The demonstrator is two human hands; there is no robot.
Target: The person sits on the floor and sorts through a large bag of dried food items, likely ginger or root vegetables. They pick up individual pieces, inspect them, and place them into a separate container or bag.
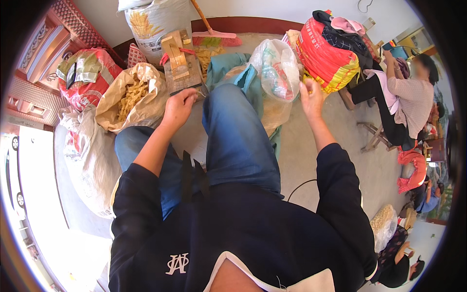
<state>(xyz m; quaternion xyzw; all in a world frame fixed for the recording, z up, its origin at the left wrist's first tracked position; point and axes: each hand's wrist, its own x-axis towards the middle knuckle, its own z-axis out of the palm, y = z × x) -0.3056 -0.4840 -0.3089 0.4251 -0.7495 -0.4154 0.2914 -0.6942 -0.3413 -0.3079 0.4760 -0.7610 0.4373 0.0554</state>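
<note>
My left hand (180,107) has its fingers curled at the near end of a wooden bench (184,73), by a dark narrow bar (185,89). A thin pale strand shows just past the fingertips; whether I grip it is unclear. On the bench sits a raised wooden block (176,54) with a red cloth strip (188,51) tied at it. My right hand (312,96) is raised beside a clear plastic bag (279,69), its fingers bent and thumb close to them. Anything between those fingertips is too small to make out. Teal cloth (226,65) lies beyond my knee.
An open brown paper sack (105,104) holds yellowish pieces (133,96). Stuffed sacks, one white (89,164) and one red (324,51), flank me. A broom (215,34) leans at the wall. One person (412,91) sits at right near a wooden stool (374,137); others sit farther off.
</note>
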